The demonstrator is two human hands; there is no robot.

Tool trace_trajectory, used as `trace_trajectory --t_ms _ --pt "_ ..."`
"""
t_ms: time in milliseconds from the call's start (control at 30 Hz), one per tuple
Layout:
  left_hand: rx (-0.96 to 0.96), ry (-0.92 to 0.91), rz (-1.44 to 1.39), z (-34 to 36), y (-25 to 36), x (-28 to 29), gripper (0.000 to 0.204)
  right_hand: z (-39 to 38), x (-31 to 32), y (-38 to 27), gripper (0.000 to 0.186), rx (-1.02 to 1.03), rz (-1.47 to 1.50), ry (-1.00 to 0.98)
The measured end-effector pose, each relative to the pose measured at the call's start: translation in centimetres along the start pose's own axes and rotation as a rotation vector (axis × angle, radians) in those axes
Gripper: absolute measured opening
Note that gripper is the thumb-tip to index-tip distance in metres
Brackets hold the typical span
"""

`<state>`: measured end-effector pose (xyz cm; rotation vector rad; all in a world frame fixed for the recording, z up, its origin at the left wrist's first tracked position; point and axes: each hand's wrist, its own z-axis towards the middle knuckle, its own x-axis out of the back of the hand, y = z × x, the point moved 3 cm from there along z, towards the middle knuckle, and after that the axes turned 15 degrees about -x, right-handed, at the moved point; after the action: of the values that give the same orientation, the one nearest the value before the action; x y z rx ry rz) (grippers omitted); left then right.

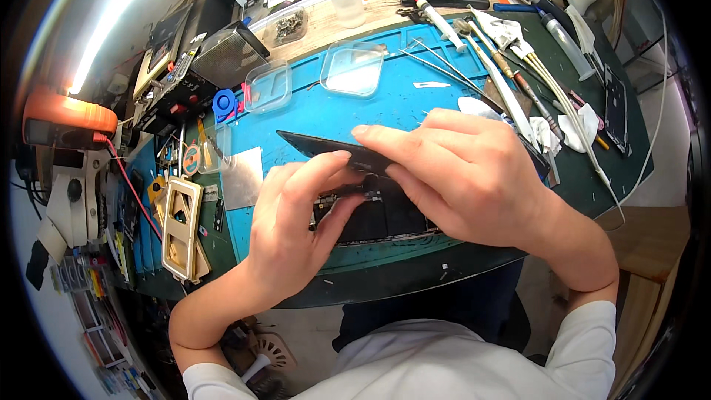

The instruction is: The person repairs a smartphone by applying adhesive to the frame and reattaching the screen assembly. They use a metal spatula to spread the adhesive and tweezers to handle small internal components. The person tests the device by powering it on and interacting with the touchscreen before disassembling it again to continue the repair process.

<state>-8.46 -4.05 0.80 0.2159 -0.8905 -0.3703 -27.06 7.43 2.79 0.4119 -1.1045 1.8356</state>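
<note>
Nearest: 1 opened, dark, flat electronic device (pixel 400 211), innards exposed, lies beneath both hands near the front of the blue work mat (pixel 296 117). Above it, 1 thin, black, flat panel (pixel 307 144) is tilted. The right hand (pixel 474 174) pinches the panel; the left hand (pixel 285 211) touches its edge, full hold unclear. Judgement: panel light, stiff, smooth, crack-prone; hold by opposite edges, unflexed. Beyond: 1 clear, rounded plastic tray (pixel 352 70).
</note>
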Motion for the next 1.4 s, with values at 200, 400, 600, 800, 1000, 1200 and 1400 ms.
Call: trace_trajectory --t_ms 200,400,600,800,1000,1200,1400 --pt "-0.126 -0.049 0.075 0.4 0.1 -0.1 0.067 0.3 0.1 0.9 0.035 -0.115 0.040 -0.027" --pt "-0.163 -0.140 0.108 0.5 0.7 0.3 0.063 0.4 0.1 1.2 0.028 -0.150 0.072 -0.035" --pt "-0.232 -0.149 0.140 -0.4 0.7 0.4 0.056 0.2 0.0 1.4 0.027 -0.150 0.026 -0.041" --pt "-0.325 -0.205 0.217 -0.6 1.4 0.7 0.050 0.3 0.1 1.2 0.028 -0.160 0.049 -0.050" --pt "-0.310 -0.236 0.213 -0.4 1.6 0.8 0.048 0.2 0.0 1.3 0.029 -0.155 0.057 -0.029" --pt "-0.234 -0.130 0.182 -0.2 0.6 2.3 0.045 0.3 -0.1 1.4 0.028 -0.157 0.060 -0.035" --pt "0.282 0.100 -0.226 0.4 -3.1 4.0 0.080 0.7 0.0 1.3 0.025 -0.170 0.117 -0.065"
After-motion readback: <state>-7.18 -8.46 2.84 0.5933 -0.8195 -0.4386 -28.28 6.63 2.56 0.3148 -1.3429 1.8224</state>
